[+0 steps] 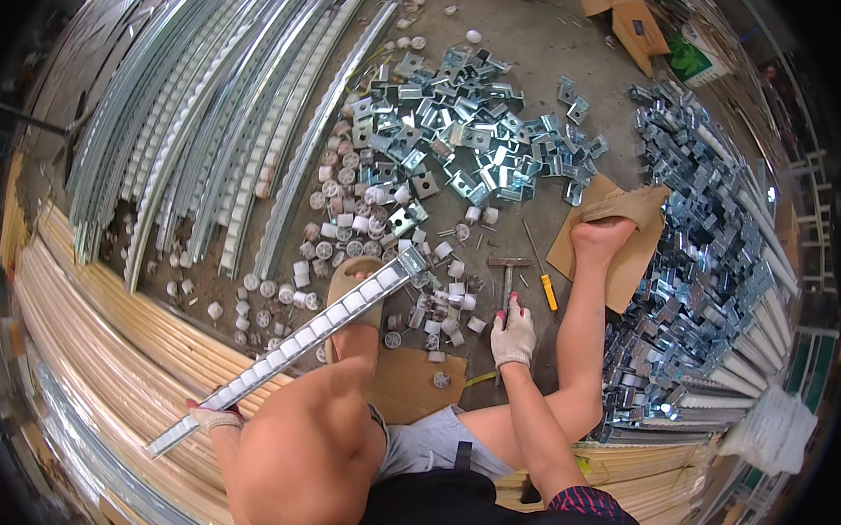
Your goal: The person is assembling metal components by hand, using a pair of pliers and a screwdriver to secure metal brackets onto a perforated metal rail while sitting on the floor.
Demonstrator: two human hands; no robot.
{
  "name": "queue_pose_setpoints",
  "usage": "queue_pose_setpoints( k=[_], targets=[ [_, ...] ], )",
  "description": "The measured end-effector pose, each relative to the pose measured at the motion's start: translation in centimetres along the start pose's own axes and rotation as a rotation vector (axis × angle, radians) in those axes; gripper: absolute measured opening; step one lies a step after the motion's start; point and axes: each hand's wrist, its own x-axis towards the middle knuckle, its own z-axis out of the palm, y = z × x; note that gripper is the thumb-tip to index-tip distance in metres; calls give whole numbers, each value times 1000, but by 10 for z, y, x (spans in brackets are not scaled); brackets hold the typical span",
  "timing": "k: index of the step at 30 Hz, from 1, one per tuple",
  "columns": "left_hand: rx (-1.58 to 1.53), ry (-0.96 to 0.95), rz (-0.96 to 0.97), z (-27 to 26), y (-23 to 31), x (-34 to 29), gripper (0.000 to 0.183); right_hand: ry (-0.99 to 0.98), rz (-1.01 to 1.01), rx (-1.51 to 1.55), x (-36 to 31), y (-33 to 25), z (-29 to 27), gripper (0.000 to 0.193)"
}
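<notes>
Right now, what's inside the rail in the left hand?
White rollers, in a row along the rail. They cover its floor; anything beneath them can't be seen.

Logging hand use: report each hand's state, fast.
Left hand: closed, holding a long, silver metal channel lined with white rollers.
Right hand: closed, holding a T-shaped grey metal hammer by its handle.
</notes>
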Motion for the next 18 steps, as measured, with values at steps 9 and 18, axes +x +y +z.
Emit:
queue_pose_setpoints(
  k=[9,18],
  targets=[
    [-925,106,582,-3,374,79,46,274,-211,196,29,-58,-14,58],
    [-548,-506,1151,5,548,-101,74,-219,-310,186,103,-195,7,70]
  ],
)
